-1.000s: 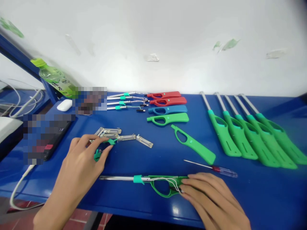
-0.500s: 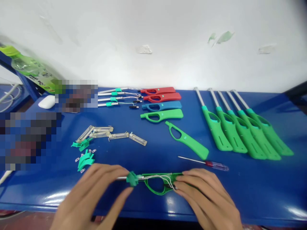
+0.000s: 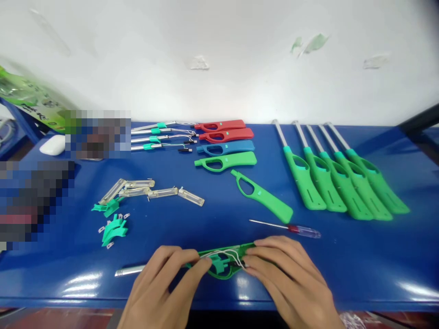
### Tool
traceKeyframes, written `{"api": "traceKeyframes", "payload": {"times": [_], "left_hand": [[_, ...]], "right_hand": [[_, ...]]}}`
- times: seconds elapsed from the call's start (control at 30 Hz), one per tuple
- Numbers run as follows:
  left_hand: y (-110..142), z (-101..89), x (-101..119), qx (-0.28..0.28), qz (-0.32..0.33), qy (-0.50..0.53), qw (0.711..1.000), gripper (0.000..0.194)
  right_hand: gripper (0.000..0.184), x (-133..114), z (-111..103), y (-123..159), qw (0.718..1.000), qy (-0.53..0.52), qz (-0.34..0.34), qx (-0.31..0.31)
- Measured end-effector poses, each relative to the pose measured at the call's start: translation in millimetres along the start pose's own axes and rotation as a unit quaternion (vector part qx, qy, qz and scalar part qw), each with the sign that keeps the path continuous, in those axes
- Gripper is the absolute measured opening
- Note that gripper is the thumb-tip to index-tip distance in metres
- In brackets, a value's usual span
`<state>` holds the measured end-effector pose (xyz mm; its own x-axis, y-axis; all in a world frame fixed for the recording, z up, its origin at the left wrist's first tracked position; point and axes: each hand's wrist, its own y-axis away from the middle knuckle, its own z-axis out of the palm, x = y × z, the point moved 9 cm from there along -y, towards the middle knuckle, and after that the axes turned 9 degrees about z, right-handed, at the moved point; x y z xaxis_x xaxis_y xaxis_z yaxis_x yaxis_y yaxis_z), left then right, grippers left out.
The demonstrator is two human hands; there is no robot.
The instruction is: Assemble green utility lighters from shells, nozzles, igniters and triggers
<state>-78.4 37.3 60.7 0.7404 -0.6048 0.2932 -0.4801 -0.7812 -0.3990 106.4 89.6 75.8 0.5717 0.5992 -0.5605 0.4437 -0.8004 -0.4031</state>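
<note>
Near the table's front edge lies an open green lighter handle shell (image 3: 247, 250), its hollow side facing up. My right hand (image 3: 291, 278) is closed on its wide end, with fingertips at a small black part inside. Two white wires (image 3: 224, 252) run along the shell. At the narrow end my left hand (image 3: 168, 283) is closed around the neck, with thumb and fingers pressed where the metal tube (image 3: 130, 271) enters. That tube sticks out left beyond my fingers. A teal trigger piece (image 3: 220, 263) shows in the finger loop; part of the neck is hidden by my left hand.
A screwdriver (image 3: 291, 228) and a loose green shell (image 3: 264, 196) lie just beyond. Assembled green lighters (image 3: 308, 183) rest at right. Clear fuel tanks (image 3: 163, 193) and teal triggers (image 3: 115, 230) lie left. Red shells (image 3: 226, 134) and wired tubes (image 3: 151, 139) are at the back.
My left hand has moved right from the tube to the shell's neck, uncovering the tube's left end. The teal trigger piece now shows in the finger loop. My right hand keeps its hold.
</note>
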Motion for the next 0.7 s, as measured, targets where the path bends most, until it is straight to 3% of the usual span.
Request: {"api": "traceKeyframes", "payload": {"times": [0.17,0.4,0.7], "left_hand": [[-6.6,7.8,1.1,0.011,-0.023,0.029,0.999,0.038],[1.8,15.1,5.8,-0.031,0.001,-0.010,0.999,0.035],[0.0,20.7,4.7,-0.018,0.011,-0.016,1.000,0.028]], "right_hand": [[0.015,1.2,2.5,2.7,1.000,-0.007,0.010,-0.015],[0.015,2.0,4.7,5.4,0.999,-0.013,0.011,-0.027],[0.016,4.0,5.3,7.4,0.999,-0.025,0.020,-0.035]]}}
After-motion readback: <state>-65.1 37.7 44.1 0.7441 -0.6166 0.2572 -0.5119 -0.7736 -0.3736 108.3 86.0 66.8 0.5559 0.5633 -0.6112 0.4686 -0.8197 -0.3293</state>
